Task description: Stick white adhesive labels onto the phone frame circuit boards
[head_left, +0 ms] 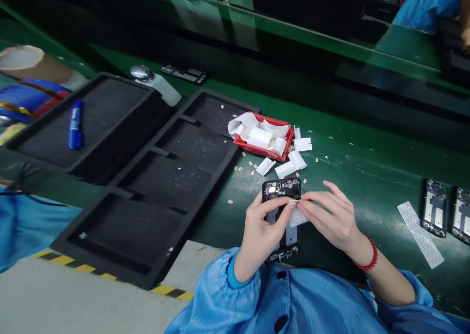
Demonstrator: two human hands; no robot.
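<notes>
Head view, logged remotely, left to right. Blue marker [75, 125] lies on a raised black tray [106, 113]; a long compartmented tray [147, 226] slants across the green worktop [352, 177] beside it. Next, a red bin [261, 151] holding white paper, folded white slips by its right end.

The phone frame [272, 189] is just on the wearer's side of the bin, directly beneath the hands. Key relation: its long axis runs roughly away from the body, circuit board at the far end, and my left hand [263, 231] is nearer, overlapping its left edge; my right hand [336, 221] reaches in from the right, fingertips only. Thumb and forefinger of each look pinched together on a small pale piece [294, 201] above the frame; I cannot identify it. Far right: a patterned strip [420, 234], two more frames [434, 207].
</notes>
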